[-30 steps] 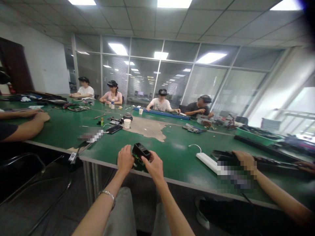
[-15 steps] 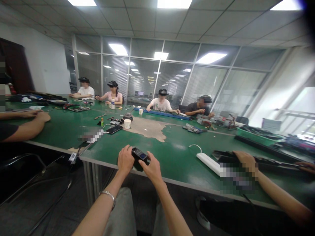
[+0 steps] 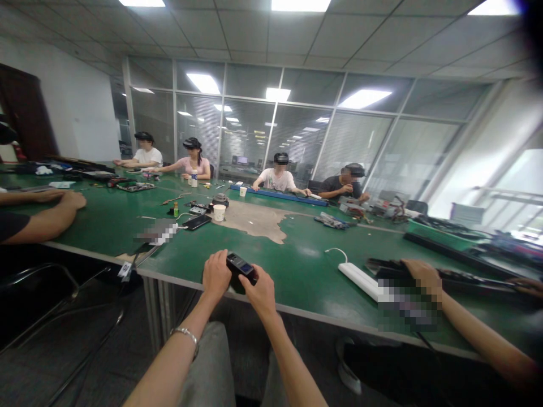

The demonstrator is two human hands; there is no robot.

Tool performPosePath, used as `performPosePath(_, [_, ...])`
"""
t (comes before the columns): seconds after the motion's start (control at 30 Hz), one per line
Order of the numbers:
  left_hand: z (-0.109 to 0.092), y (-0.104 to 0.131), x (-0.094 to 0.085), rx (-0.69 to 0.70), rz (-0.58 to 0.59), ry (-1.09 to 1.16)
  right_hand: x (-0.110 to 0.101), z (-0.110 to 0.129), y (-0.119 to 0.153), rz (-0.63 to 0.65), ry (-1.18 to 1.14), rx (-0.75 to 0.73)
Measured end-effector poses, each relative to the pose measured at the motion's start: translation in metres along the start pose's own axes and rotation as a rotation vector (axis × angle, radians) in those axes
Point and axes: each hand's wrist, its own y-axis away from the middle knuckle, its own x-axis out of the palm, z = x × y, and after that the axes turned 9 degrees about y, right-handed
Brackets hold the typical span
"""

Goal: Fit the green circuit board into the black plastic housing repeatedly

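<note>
A small black handheld device (image 3: 241,267) with a bluish screen on its top face is between my hands, just over the table's near edge. My left hand (image 3: 217,276) closes on its left end. My right hand (image 3: 259,289) grips the right end, with the thumb beside the screen. Both hands are level with the green table (image 3: 297,271). The underside of the device is hidden from me, and its exact kind is too small to make out.
A paper cup (image 3: 219,212) and a black phone (image 3: 197,221) stand ahead to the left. A white power strip (image 3: 360,281) lies to the right, beside a co-worker's hand (image 3: 424,276). Another person's arms (image 3: 55,212) rest at left. Several people sit across the table.
My hands and the device stay nearly in place. Across the table, a person in pink has stretched an arm out toward the left.
</note>
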Motion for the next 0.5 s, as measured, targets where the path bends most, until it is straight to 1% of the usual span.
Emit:
performPosePath(0.1, [0.001, 0.0, 0.0, -0.015, -0.027, -0.016, -0.002, 0.004, -0.004, 0.007, -0.071, 0.055])
performPosePath(0.3, [0.002, 0.001, 0.002, -0.001, -0.05, -0.05, -0.015, 0.011, -0.023, -0.051, -0.317, 0.112])
performPosePath(0.4, [0.001, 0.001, 0.003, -0.018, -0.043, -0.068, -0.021, 0.001, -0.036, -0.106, -0.383, 0.157])
performPosePath(0.5, [-0.001, 0.0, 0.002, -0.018, -0.025, -0.067, -0.021, -0.02, -0.042, -0.154, -0.281, 0.205])
